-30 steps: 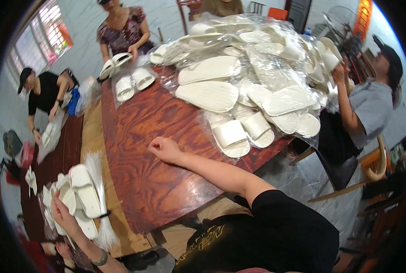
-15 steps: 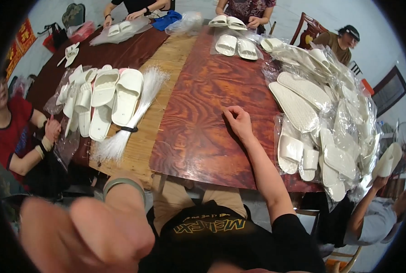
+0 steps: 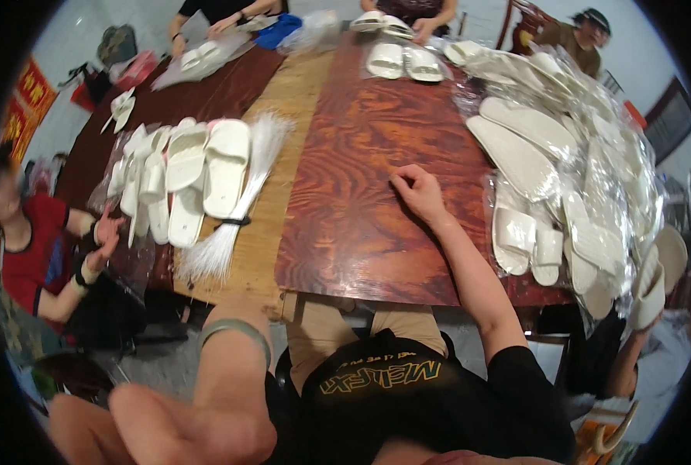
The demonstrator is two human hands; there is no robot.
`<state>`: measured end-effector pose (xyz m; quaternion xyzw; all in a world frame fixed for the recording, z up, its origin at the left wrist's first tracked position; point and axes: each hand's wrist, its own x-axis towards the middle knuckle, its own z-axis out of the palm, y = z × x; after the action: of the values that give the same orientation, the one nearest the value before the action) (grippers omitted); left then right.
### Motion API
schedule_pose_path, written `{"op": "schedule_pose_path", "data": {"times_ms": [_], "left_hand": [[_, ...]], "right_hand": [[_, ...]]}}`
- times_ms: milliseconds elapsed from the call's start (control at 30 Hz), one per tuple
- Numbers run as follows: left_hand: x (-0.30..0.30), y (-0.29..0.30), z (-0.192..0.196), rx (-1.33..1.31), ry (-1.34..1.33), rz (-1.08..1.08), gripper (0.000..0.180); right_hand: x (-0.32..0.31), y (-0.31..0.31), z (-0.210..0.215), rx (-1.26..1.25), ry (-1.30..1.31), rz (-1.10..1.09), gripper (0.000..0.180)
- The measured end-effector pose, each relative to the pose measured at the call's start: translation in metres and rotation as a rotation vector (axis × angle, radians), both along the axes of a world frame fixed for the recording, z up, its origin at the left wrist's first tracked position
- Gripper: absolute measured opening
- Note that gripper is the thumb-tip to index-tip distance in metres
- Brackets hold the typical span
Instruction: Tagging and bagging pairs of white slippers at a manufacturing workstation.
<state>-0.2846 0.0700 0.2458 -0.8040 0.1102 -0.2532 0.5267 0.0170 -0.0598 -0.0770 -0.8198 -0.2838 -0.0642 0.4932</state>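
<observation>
My right hand (image 3: 421, 194) rests on the reddish wood tabletop (image 3: 353, 232), its fingers loosely curled and thumb against the forefinger, with nothing seen in them. Close below the camera is my left hand (image 3: 167, 426), blurred, its fingers bent and their tips cut off by the lower edge. Whatever it may hold is hidden. On the table's left lie several white slippers (image 3: 225, 170), some standing on edge, beside a bundle of white plastic strands (image 3: 244, 209) tied with a dark band. Bagged white slippers (image 3: 514, 232) lie nearest my right hand.
A big heap of bagged slippers (image 3: 593, 170) covers the right side. Two slippers (image 3: 404, 62) lie at the far edge near a person. A person in red (image 3: 39, 240) sits at the left, others sit far back, and one at the lower right holds up slippers (image 3: 651, 291).
My left hand has drawn down toward the lower edge. The whole view has shifted slightly. My right hand stays on the tabletop. The person in red has spread their hands apart.
</observation>
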Motion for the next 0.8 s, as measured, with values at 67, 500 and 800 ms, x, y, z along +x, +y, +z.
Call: {"op": "schedule_pose_path", "data": {"times_ms": [67, 500, 800], "left_hand": [[0.005, 0.01, 0.01, 0.067, 0.008, -0.056, 0.019], [0.05, -0.021, 0.038, 0.329, 0.015, -0.424, 0.018], [0.09, -0.104, 0.109, 0.538, -0.234, -0.533, 0.018]], "right_hand": [[-0.005, 0.018, -0.005, -0.008, 0.002, -0.003, 0.02], [0.0, 0.012, 0.013, -0.034, -0.018, -0.074, 0.022], [-0.015, 0.004, 0.011, 0.0, -0.098, 0.011, 0.015]]}}
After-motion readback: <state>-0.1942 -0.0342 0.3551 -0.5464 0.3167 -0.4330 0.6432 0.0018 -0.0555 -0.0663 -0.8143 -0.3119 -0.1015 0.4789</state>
